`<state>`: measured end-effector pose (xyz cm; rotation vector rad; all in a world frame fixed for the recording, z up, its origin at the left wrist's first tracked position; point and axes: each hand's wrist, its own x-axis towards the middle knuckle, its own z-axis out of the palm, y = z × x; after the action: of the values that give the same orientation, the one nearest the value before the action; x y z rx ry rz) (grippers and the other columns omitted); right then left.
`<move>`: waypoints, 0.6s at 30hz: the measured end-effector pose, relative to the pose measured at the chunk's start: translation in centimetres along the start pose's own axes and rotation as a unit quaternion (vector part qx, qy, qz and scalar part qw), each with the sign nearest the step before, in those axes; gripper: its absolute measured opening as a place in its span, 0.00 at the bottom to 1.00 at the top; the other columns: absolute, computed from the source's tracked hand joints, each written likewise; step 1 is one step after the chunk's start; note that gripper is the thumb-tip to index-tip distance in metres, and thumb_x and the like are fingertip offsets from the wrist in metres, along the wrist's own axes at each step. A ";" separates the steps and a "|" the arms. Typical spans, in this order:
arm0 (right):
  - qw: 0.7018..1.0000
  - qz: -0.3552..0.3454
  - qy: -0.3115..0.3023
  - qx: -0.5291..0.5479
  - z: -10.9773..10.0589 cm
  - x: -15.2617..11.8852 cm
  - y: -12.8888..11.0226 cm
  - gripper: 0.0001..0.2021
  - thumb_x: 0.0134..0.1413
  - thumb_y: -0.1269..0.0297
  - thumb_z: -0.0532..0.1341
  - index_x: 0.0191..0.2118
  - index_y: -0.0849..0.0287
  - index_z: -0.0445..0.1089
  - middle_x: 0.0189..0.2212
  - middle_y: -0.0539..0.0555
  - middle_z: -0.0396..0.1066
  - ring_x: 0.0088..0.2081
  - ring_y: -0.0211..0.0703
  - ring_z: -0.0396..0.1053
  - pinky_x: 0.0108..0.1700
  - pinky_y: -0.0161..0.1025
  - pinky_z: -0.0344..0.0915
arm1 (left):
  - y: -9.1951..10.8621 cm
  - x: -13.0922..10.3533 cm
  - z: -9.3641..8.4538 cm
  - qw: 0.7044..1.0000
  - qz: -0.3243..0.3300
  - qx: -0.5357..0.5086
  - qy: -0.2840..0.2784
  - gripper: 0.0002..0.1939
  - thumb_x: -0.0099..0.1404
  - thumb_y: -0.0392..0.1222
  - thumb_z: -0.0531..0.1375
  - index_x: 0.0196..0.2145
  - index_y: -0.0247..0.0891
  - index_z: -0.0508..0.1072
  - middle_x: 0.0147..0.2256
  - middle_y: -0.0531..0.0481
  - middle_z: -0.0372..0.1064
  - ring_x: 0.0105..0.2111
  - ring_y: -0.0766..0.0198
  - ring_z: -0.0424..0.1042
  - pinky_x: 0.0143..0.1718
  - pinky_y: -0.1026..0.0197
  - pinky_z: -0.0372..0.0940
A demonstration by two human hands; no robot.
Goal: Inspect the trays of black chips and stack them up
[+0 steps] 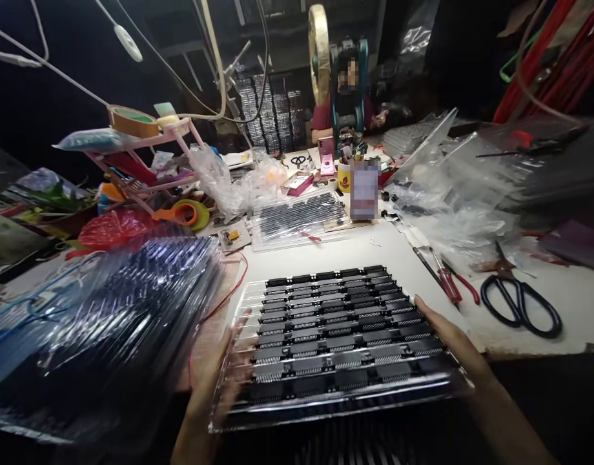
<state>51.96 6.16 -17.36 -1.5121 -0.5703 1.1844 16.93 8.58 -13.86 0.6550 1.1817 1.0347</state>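
A clear plastic tray (352, 403) filled with rows of black, comb-like electronic connectors (326, 329) is held at the front edge of the worktable, slightly tilted toward me. My left hand (226, 368) grips its left side, with some fingers showing through the clear plastic. On the opposite side, my right hand (445, 332) grips the tray's right edge, and its lower fingers are hidden. To the left of my left hand lies a tall stack of similar clear trays (127, 310), wrapped or covered in shiny plastic.
Scissors (520, 307) and red-handled pliers (449, 281) lie on the right. Another clear tray (299, 219) with dark parts sits farther back. Plastic bags (452, 194) heap up at right. Tape rolls (193, 213) and a pink rack (146, 155) stand left. Across the table sits a person (321, 119).
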 end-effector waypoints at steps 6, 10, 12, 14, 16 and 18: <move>0.986 -0.140 -0.013 0.092 1.4 -0.2 2.8 0.19 0.43 0.54 0.67 0.45 0.46 0.75 0.47 0.50 0.74 0.53 0.56 0.67 0.56 0.52 0.65 | -0.2 1.2 -0.4 0.954 0.073 -0.214 -0.199 0.25 0.72 0.43 0.38 0.65 0.49 0.45 0.62 0.51 0.55 0.60 0.61 0.57 0.62 0.50 0.48; 0.981 -0.112 -0.074 0.141 3.3 -0.2 1.7 0.18 0.52 0.48 0.59 0.46 0.47 0.74 0.43 0.52 0.76 0.50 0.54 0.70 0.53 0.56 0.66 | -1.5 2.8 -1.7 0.902 0.063 -0.304 -0.300 0.26 0.72 0.42 0.30 0.66 0.46 0.36 0.65 0.50 0.43 0.63 0.63 0.46 0.64 0.50 0.35; 0.981 -0.087 -0.095 0.146 4.0 0.0 0.8 0.20 0.58 0.47 0.53 0.47 0.49 0.73 0.43 0.52 0.76 0.50 0.51 0.70 0.53 0.55 0.66 | -1.9 3.3 -2.2 0.887 0.046 -0.326 -0.323 0.27 0.71 0.48 0.30 0.66 0.44 0.35 0.65 0.48 0.40 0.64 0.60 0.43 0.63 0.49 0.36; 0.980 -0.043 -0.116 0.154 4.4 0.0 0.2 0.21 0.60 0.48 0.49 0.47 0.52 0.73 0.43 0.53 0.76 0.51 0.50 0.69 0.53 0.53 0.66 | -2.1 3.4 -2.5 0.879 0.026 -0.339 -0.334 0.28 0.71 0.51 0.31 0.66 0.43 0.34 0.66 0.47 0.39 0.64 0.60 0.42 0.63 0.49 0.37; 0.973 0.016 -0.149 0.175 4.6 -0.2 0.0 0.22 0.61 0.49 0.49 0.46 0.54 0.73 0.43 0.54 0.76 0.51 0.49 0.69 0.52 0.51 0.66 | -2.2 3.4 -2.3 0.881 0.014 -0.347 -0.321 0.28 0.71 0.49 0.31 0.66 0.44 0.34 0.66 0.48 0.40 0.64 0.61 0.43 0.63 0.51 0.37; 0.963 0.061 -0.174 0.197 4.8 -0.5 0.0 0.22 0.61 0.48 0.49 0.46 0.54 0.74 0.42 0.54 0.76 0.51 0.49 0.70 0.52 0.50 0.67 | -2.3 3.2 -2.0 0.892 0.018 -0.345 -0.290 0.26 0.72 0.44 0.32 0.66 0.45 0.33 0.65 0.50 0.42 0.63 0.63 0.45 0.64 0.53 0.35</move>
<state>47.52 7.87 -16.83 -1.0186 -0.4399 1.5728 15.85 10.34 -17.82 0.3654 0.2373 1.0946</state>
